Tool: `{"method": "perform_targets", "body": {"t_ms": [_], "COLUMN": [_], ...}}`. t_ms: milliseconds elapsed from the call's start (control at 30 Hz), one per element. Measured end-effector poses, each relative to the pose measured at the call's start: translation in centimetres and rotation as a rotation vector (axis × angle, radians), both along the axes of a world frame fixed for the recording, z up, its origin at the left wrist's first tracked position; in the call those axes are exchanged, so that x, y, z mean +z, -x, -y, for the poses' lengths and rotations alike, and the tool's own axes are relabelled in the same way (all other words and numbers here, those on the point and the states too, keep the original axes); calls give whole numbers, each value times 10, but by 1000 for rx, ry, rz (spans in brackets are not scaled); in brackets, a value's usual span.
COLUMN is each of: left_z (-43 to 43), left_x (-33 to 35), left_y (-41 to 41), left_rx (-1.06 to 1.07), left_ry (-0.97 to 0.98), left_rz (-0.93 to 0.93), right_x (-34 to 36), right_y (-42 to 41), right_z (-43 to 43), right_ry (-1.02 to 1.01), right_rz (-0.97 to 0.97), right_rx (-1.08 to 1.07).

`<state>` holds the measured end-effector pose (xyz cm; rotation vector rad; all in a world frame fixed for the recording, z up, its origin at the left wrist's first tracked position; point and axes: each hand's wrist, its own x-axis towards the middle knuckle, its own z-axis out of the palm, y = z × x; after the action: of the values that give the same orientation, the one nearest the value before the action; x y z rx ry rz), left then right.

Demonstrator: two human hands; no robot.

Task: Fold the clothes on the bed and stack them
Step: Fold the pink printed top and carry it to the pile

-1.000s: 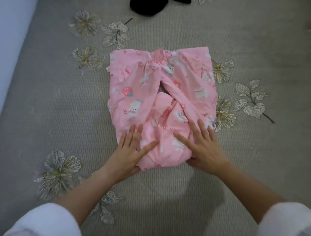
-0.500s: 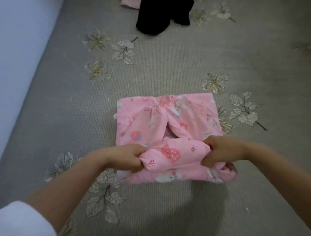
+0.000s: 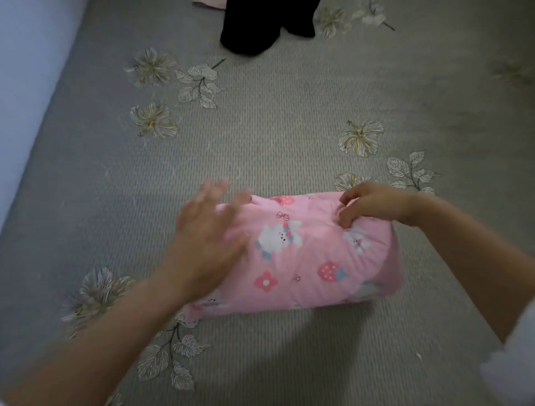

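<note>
Nearest the viewer, two bare forearms reach forward over a grey bed cover [image 3: 260, 130] embroidered with pale flowers. Between them lies a pink printed garment [image 3: 304, 260], patterned with bunnies and strawberries, already folded into a compact, plump rectangle on the bed. The left hand [image 3: 208, 231] is open with fingers spread over the bundle's left end; it is motion-blurred, so contact is hard to confirm. The right hand [image 3: 373, 204] has fingers curled, pinching fabric at the far right corner. This piece looks nearly finished, needing perhaps smoothing and placing. Farther off, a black garment [image 3: 260, 26] lies unfolded, cut off by the top edge, with a sliver of pink cloth [image 3: 208, 3] beside it. No stack is visible.
</note>
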<state>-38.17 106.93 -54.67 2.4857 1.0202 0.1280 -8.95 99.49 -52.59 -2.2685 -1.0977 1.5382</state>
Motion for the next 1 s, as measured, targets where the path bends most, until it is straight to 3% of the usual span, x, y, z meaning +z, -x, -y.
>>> {"method": "perform_targets", "body": {"t_ms": [100, 167, 267, 333, 400, 567, 867, 1000], "left_z": [35, 42, 34, 31, 29, 29, 9, -5], "left_x": [-21, -37, -60, -71, -77, -93, -105, -110], "left_y": [-18, -27, -32, -32, -31, -32, -28, 1], "left_rx": [-265, -220, -101, -85, -89, -60, 55, 318], "left_ry": [-210, -215, -179, -153, -110, -44, 47, 134], "left_rz": [-128, -264, -313, -310, -305, -298, -172, -255], "right_x": [-4, -6, -11, -21, -41, -97, -125, -120], "right_y": [2, 4, 20, 41, 56, 42, 27, 14], "right_z": [-16, -20, 2, 28, 48, 50, 39, 41], "right_ry": [9, -63, -396, -630, -627, -246, -159, -97], "right_rz": [97, 244, 710, 856, 873, 689, 617, 607], "right_rx": [30, 34, 57, 88, 182, 164, 32, -161]}}
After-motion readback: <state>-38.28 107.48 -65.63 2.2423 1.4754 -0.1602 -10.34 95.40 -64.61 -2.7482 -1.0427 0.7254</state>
